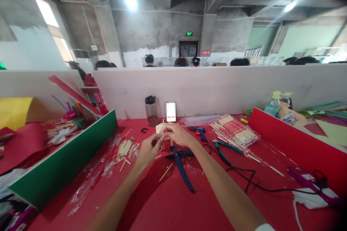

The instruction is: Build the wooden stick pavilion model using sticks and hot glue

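My left hand (149, 148) and my right hand (177, 134) meet fingertip to fingertip over the middle of the red table (173, 207). The fingers of both are pinched together around something too small to make out. Right behind them is a pale wooden piece (159, 127), partly hidden by my fingers. A blue-handled cutter (181, 168) lies just below my right hand. Left of my left hand is a loose pile of short wooden sticks (125, 148). One thin stick (166, 172) rests alone in front of my hands.
A dark bottle (151, 111) and a lit phone (170, 111) stand by the white partition (217, 90). At right lie a blue glue gun (201, 133), green-handled pliers (230, 148), packed sticks (234, 130) and a black cable (267, 189). Green (73, 153) and red (292, 144) boards flank the workspace.
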A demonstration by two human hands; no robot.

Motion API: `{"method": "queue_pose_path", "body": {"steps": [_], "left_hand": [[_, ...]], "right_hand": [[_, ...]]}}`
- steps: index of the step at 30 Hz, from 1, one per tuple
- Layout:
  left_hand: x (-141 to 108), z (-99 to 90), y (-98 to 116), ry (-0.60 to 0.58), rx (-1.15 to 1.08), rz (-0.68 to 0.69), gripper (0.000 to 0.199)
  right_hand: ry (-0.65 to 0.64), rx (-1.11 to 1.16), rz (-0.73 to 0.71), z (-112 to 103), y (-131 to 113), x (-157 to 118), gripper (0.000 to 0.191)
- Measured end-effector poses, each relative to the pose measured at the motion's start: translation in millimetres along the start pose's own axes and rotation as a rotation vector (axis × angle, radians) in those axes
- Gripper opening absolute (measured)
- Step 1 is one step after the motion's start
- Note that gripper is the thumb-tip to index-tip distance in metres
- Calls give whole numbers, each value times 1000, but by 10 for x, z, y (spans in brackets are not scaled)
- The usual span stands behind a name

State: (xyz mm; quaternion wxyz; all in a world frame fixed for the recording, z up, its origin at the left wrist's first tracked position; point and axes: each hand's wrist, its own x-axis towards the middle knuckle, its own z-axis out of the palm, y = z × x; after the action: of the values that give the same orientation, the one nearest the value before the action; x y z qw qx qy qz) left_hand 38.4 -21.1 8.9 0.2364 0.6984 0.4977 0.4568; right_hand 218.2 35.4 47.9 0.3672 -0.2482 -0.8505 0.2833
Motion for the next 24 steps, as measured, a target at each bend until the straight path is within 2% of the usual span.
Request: {"method": "queue_pose_path", "body": {"steps": [4, 9, 11, 13, 16, 18, 20, 24], "left_hand": [[-16, 83, 34, -58, -265, -53, 40], [-45, 239, -33, 25, -407, -129, 41], [-53, 305, -101, 83, -443, -140, 41], [-59, 360, -174, 131, -468, -152, 42], [-63, 407, -257, 189, -482, -187, 44], [-59, 416, -291, 204, -483, -203, 45], [-51, 415, -312, 204, -484, -206, 47], [-39, 406, -336, 212, -504, -226, 48]], "right_hand": [[-27, 5, 13, -41, 18, -13, 12], [-25, 3, -26, -39, 70, -25, 10], [35, -12, 3, -10, 112, -19, 8], [150, -24, 37, 25, 158, -5, 10], [340, -46, 82, 68, 221, 15, 20], [398, -64, 104, 85, 257, 16, 29], [395, -82, 113, 105, 296, 10, 37], [304, -81, 111, 175, 393, -5, 45]]}}
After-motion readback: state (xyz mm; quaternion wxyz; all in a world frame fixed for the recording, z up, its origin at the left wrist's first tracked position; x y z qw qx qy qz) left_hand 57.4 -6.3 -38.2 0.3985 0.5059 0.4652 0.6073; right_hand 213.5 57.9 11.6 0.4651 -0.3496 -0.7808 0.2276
